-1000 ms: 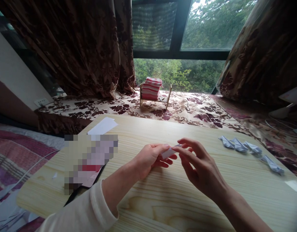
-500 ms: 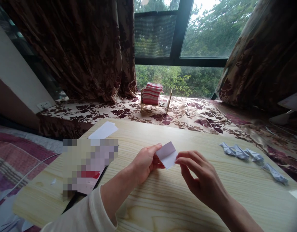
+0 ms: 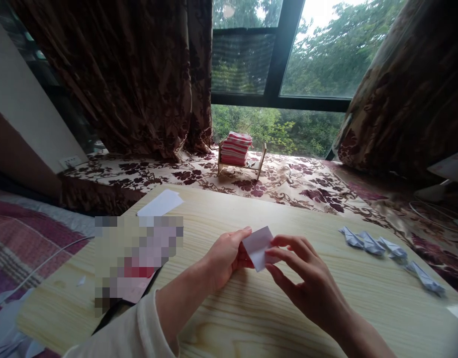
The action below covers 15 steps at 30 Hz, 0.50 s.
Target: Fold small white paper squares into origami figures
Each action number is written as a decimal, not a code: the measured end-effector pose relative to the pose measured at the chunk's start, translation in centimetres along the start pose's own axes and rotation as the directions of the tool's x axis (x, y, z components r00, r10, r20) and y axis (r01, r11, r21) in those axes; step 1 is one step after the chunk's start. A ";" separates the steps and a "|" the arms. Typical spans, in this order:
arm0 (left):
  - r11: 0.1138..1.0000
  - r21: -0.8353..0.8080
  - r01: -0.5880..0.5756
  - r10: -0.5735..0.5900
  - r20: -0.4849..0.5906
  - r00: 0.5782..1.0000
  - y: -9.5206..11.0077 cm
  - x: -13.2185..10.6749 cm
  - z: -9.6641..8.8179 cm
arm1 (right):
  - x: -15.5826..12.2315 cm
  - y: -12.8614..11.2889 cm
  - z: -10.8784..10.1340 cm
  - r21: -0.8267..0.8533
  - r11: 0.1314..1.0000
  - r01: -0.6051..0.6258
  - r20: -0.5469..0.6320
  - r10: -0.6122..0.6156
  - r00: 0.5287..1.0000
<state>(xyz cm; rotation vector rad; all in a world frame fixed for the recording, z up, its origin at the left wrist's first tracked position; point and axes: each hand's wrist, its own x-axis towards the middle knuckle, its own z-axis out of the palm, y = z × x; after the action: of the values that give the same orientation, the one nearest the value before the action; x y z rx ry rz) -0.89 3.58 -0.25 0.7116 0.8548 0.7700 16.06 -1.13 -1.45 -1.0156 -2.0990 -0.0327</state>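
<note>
A small folded sheet of white paper [image 3: 257, 248], creased across its middle, is held above the wooden table [image 3: 229, 328]. My left hand [image 3: 223, 258] grips its left edge, thumb on top and fingers underneath. The fingertips of my right hand [image 3: 313, 281] pinch the paper's right side, where a flap shows between them. Part of the paper is covered by the fingers of both hands. Along the table's right side lie several folded white paper pieces [image 3: 372, 244] in a slanting row.
White paper strips [image 3: 159, 203] rest at the table's back left, above a pixelated tablet-like object [image 3: 139, 268]. A white cable [image 3: 53, 256] reaches the left edge. Beyond the table, a small wooden rack [image 3: 260, 161] carries folded striped cloths [image 3: 236, 148] on the window seat.
My right fingers have moved left and farther over the paper, bending its right side. The view has tilted slightly, so the scene sits a little lower.
</note>
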 end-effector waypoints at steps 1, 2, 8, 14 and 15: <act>1.000 0.003 0.000 0.000 -0.003 1.000 0.0 0.0 0.0 | 0.0 0.0 0.0 -0.001 1.000 0.000 0.005 0.000 1.000; 1.000 0.007 -0.002 0.002 -0.006 1.000 0.0 0.0 0.0 | 0.0 0.1 0.0 -0.002 1.000 0.002 0.010 -0.002 1.000; 1.000 0.025 -0.012 0.013 -0.035 0.999 -0.1 0.0 0.0 | -0.1 0.3 0.1 -0.002 1.000 0.006 0.030 -0.006 1.000; 0.999 0.039 -0.022 0.023 -0.035 0.999 -0.1 0.0 0.1 | -0.1 0.3 0.2 -0.008 1.000 0.009 0.033 -0.009 0.999; 0.999 0.045 -0.022 0.023 -0.038 0.999 -0.2 0.0 0.1 | -0.1 0.3 0.2 -0.016 1.000 0.010 0.034 -0.010 0.999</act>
<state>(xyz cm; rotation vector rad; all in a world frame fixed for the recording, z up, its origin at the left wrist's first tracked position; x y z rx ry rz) -0.75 3.47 -0.34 0.7489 0.9020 0.7887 16.17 -0.90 -1.73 -1.0220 -2.1379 -0.0374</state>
